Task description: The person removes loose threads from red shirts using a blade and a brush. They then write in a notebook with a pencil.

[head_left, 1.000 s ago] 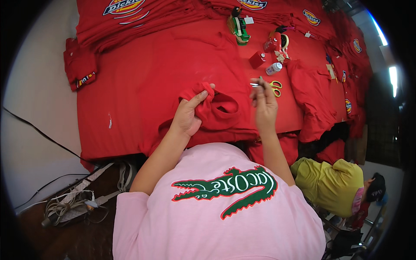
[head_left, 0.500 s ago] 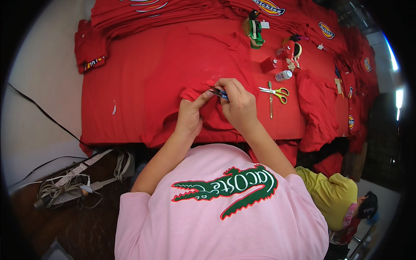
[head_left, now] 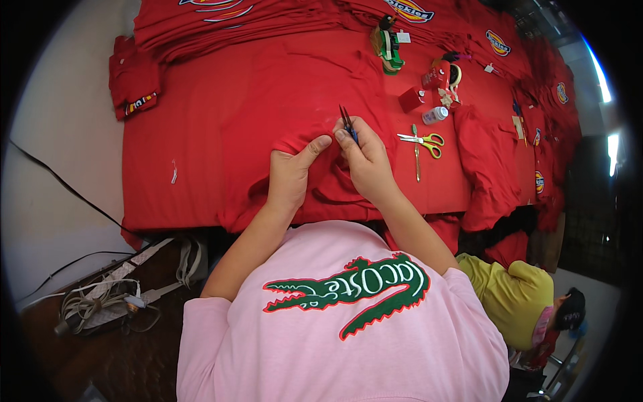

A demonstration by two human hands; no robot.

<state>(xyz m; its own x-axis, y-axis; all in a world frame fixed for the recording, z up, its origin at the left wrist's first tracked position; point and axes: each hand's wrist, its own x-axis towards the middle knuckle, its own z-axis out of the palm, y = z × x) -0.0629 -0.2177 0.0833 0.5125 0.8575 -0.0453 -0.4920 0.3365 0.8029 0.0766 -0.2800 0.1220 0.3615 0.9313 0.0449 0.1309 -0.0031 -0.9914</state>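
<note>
A red garment (head_left: 281, 94) lies spread over the red-covered table, its near part bunched up. My left hand (head_left: 293, 167) is closed on a fold of it, the thumb pressed on top and the other fingers mostly behind the cloth. In my right hand (head_left: 367, 161) are thread snips (head_left: 346, 120) with dark pointed blades and a blue handle. The blades point up and away from me, apart from the fold. Part of the handle is hidden by my fingers.
Yellow-handled scissors (head_left: 429, 141) lie to the right beside a thin tool (head_left: 416, 157). Beyond are a white bottle (head_left: 437, 114), a red box (head_left: 412, 100) and a green tape dispenser (head_left: 390, 55). Red garments (head_left: 254, 23) are stacked along the back. A person in yellow (head_left: 512, 298) sits at right.
My right hand has drawn the snips away from the fold and turned their blades upward. My left hand still grips the cloth, its thumb now pointing more to the right.
</note>
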